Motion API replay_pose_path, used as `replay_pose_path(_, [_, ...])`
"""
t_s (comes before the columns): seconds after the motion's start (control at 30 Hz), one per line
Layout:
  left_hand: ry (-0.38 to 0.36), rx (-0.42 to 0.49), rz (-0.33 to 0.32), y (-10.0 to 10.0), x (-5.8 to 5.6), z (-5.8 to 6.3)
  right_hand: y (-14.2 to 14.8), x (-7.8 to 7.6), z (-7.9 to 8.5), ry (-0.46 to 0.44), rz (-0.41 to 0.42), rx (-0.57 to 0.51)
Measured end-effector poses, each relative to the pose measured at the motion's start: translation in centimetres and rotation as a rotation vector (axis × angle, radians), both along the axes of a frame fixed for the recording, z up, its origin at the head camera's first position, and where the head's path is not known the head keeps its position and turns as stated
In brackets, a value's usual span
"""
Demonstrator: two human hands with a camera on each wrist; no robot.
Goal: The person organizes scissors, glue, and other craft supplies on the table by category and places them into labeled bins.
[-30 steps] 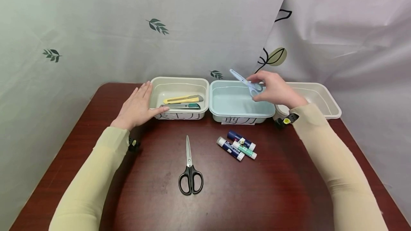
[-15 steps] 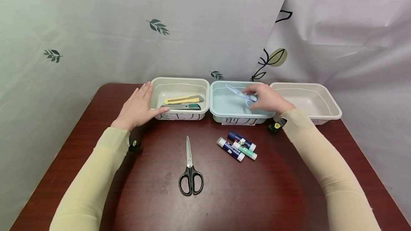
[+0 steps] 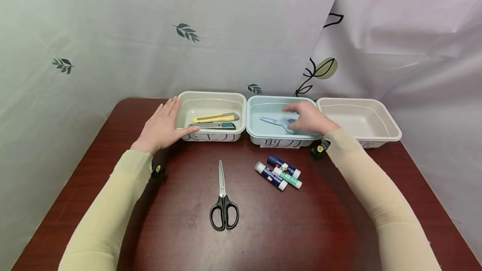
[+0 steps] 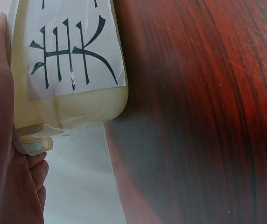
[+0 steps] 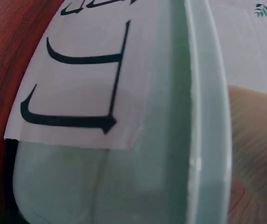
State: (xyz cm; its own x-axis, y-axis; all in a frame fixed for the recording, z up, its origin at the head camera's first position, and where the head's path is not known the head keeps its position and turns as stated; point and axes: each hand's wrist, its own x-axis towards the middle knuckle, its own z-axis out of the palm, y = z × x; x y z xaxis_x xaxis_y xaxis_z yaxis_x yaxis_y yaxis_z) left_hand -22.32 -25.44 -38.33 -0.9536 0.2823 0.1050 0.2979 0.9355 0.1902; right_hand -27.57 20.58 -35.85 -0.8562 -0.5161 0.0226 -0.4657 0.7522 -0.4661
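Note:
In the head view my left hand (image 3: pixel 160 126) rests on the left end of a cream bin (image 3: pixel 211 95), fingers straight and thumb across its front rim. Two utility knives lie in that bin, a yellow one (image 3: pixel 215 117) and a green-and-grey one (image 3: pixel 214 126). Over the light blue bin (image 3: pixel 260 131) is my right hand (image 3: pixel 310 118), thumb and fingers apart. Light blue scissors (image 3: pixel 274 121) are just below the fingertips inside the bin, their handles blurred and partly covered. The right wrist view shows only the bin's labelled wall (image 5: pixel 138 182) and part of the hand.
Black-handled scissors (image 3: pixel 223 204) lie on the dark red table (image 3: pixel 180 229), blades pointing away. Several glue sticks (image 3: pixel 271 175) lie in a group in front of the blue bin. Another cream bin (image 3: pixel 361 122) stands at the right, and a patterned cloth (image 3: pixel 226 32) hangs behind.
My right hand has lowered leftward into the blue bin with the light blue scissors, and its fingers have parted from them. My left hand has stayed put.

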Motion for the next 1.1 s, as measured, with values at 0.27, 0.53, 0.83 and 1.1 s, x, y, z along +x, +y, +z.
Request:
replay_pose_path(0.27, [-0.001,0.002,-0.003,0.0,0.1,0.0,0.1,0.8,1.1,0.028,-0.039,-0.058])
replay_pose_path(0.53, [-0.008,0.012,0.000,0.0,0.0,0.0,-0.1,2.1,3.3,0.074,-0.076,-0.166])
replay_pose_path(0.83, [-0.009,0.012,-0.001,0.0,0.0,0.1,-0.4,3.8,4.8,0.134,-0.107,-0.183])
replay_pose_path(1.1, [-0.015,0.020,-0.001,0.1,0.1,0.1,-0.5,5.3,5.8,0.204,-0.110,-0.183])
